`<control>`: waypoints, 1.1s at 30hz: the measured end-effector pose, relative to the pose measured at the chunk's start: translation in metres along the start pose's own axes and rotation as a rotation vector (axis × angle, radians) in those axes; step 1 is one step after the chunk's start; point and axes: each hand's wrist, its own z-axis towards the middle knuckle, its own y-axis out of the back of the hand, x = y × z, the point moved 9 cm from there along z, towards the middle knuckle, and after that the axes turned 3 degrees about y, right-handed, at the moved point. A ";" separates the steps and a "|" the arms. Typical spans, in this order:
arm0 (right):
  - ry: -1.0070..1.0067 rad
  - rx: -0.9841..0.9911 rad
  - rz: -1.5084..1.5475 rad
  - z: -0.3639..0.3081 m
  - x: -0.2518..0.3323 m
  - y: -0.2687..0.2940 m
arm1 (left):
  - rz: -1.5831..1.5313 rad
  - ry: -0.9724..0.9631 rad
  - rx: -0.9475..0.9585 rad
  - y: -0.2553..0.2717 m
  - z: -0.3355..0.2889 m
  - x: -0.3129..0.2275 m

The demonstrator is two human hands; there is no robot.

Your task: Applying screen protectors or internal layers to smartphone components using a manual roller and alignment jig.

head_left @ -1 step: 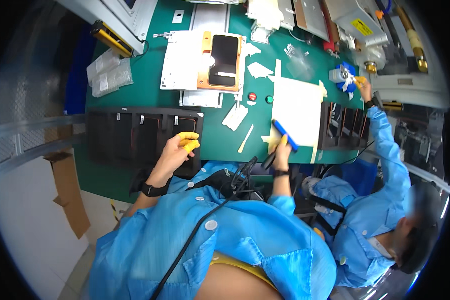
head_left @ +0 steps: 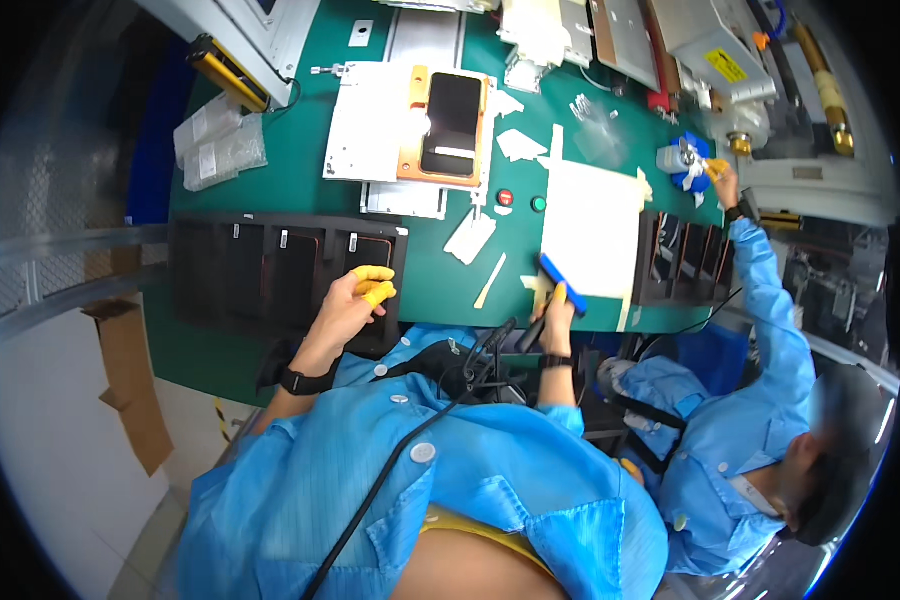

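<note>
My right hand (head_left: 558,312) is closed round the handle of a sticky-roller-like tool (head_left: 562,284), with a straight blue bar head and a dark handle. The bar lies over the lower left edge of a white sheet (head_left: 592,225) taped to the green bench. My left hand (head_left: 358,298) hovers at the near edge of a black tray (head_left: 240,290), yellow cots on its fingers, which are bent but apart with nothing seen between them. Several dark phone-like panels (head_left: 362,262) lie in that tray. Farther off, a black phone-like panel (head_left: 450,120) sits in an orange fixture (head_left: 410,150).
A red button (head_left: 505,198) and a green button (head_left: 538,204) stand beside the fixture. Bubble-wrap bags (head_left: 220,155) lie at far left. At right, a co-worker's hand (head_left: 722,180) holds something by a blue-and-white bottle (head_left: 675,158), beyond a second black tray (head_left: 682,262).
My right hand and the blue-barred roller have shifted slightly left and nearer to me. My left hand has barely moved.
</note>
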 end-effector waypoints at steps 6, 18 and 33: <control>0.061 0.240 0.098 -0.029 0.136 -0.071 | -0.053 0.027 -0.112 0.036 -0.012 0.016; 0.298 0.604 -0.353 -0.032 0.207 -0.258 | -0.195 0.007 -0.208 0.067 -0.031 0.038; 0.117 -0.040 -0.212 0.058 0.064 -0.040 | -0.018 -0.027 -0.040 0.027 -0.003 0.012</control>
